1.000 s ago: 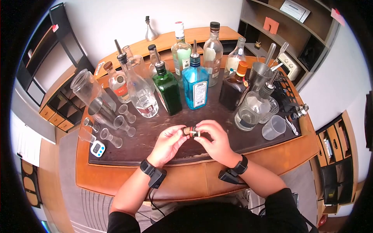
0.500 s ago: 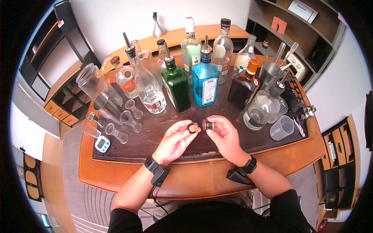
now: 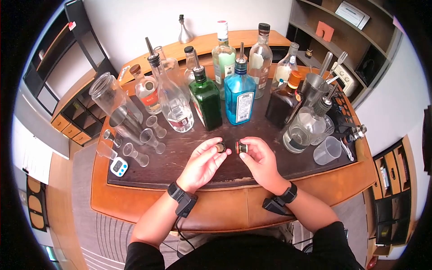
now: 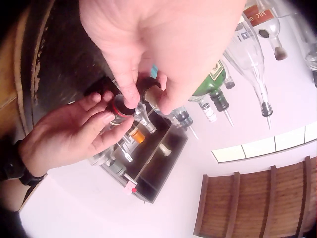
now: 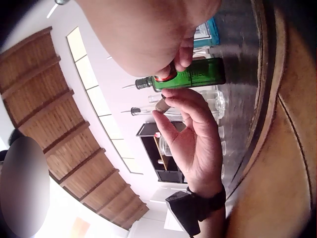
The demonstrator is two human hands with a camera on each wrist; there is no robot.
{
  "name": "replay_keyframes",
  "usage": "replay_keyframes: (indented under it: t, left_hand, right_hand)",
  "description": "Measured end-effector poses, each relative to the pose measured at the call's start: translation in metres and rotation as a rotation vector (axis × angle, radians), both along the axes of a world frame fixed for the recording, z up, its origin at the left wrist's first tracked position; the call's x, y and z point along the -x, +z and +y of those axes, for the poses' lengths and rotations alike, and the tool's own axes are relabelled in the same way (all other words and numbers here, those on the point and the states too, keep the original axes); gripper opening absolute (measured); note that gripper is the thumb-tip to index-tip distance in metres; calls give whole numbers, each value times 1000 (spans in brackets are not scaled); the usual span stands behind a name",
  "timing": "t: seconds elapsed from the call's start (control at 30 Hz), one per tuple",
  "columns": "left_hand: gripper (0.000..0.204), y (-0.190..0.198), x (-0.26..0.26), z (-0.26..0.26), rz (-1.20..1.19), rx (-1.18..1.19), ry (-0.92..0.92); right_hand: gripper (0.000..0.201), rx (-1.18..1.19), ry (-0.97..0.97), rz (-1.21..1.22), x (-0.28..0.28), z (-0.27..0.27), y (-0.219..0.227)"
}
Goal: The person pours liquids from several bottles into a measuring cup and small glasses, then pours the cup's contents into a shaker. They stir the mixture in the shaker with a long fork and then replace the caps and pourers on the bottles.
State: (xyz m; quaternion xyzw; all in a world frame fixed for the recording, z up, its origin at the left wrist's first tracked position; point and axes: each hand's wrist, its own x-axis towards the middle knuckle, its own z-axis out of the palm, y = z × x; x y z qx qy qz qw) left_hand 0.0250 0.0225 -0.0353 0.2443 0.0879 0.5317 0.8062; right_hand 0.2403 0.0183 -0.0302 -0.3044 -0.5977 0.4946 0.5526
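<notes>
Between thumb and fingers my left hand (image 3: 200,164) pinches a cork stopper with a dark top (image 3: 220,147); its brown cork (image 5: 162,105) shows clearly in the right wrist view. My right hand (image 3: 262,161) holds a short dark bottle cap with a red band (image 3: 241,147) by its sides. In the left wrist view, that cap (image 4: 121,109) sits among the right fingers, close to the left fingertips. A small gap separates the two pieces in the head view. Both hands are above the dark tabletop (image 3: 202,177), in front of a green bottle (image 3: 207,105) and a blue bottle (image 3: 240,99).
Clear bottles, a dark brown bottle (image 3: 283,103) and a metal shaker tin (image 3: 315,87) stand behind. Several small glasses (image 3: 135,155) and a white timer (image 3: 119,166) are at left. A plastic cup (image 3: 327,150) stands at right. Padded leather (image 3: 216,204) edges the table.
The stopper and cap were together between the hands a second ago, then came apart. Since then the stopper has tilted in the left fingers. The head view has shifted slightly.
</notes>
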Motion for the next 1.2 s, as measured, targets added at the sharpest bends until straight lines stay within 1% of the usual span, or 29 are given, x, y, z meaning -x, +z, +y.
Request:
replay_keyframes:
  t: [0.1,0.13,0.2,0.27,0.37,0.4,0.47,0.5,0.57,0.67,0.73,0.8,0.9,0.97,1.13,1.2]
  left_hand:
    - [39,7,-2,-3,14,2,-17]
    - [43,11,-4,-4,24,17,-15]
    - [44,16,-5,-5,37,34,-28]
    - [45,15,-6,-4,49,52,-41]
    - [45,13,-4,-2,25,22,-52]
    - [43,13,-4,-2,23,25,-47]
    - [40,13,-3,-2,22,30,-44]
    - [39,13,-3,-2,31,32,-48]
    - [38,12,-2,-1,39,34,-53]
    - [35,2,-1,-1,96,23,-10]
    - [34,-7,0,0,199,17,50]
    - [33,1,-2,-1,186,31,43]
    - [32,6,-6,-1,163,45,23]
    - [31,8,-7,-2,151,44,15]
    - [26,6,-10,-5,175,37,82]
    - [25,5,-10,-6,173,26,81]
  right_hand:
    - [36,-11,-5,1,0,-1,2]
    - [36,8,9,45,1,-1,3]
    - [36,25,22,88,1,-2,4]
    - [37,-66,0,85,1,-3,6]
    - [38,-95,-26,46,1,-3,8]
    - [38,-93,-27,47,1,-3,9]
    - [37,-153,-63,-65,-1,-3,9]
    - [37,-152,-65,-64,-2,-2,9]
    - [37,-190,-47,-142,-5,-1,6]
    - [37,-178,-25,-91,-5,-1,6]
    - [35,-194,-33,-97,-2,0,6]
    - [34,-211,-42,-103,-1,0,6]
    - [34,-165,-48,-108,0,0,5]
    - [33,-170,-76,-158,-1,0,7]
    - [31,-153,-74,-162,0,-2,9]
    - [31,-163,-79,-177,0,-2,9]
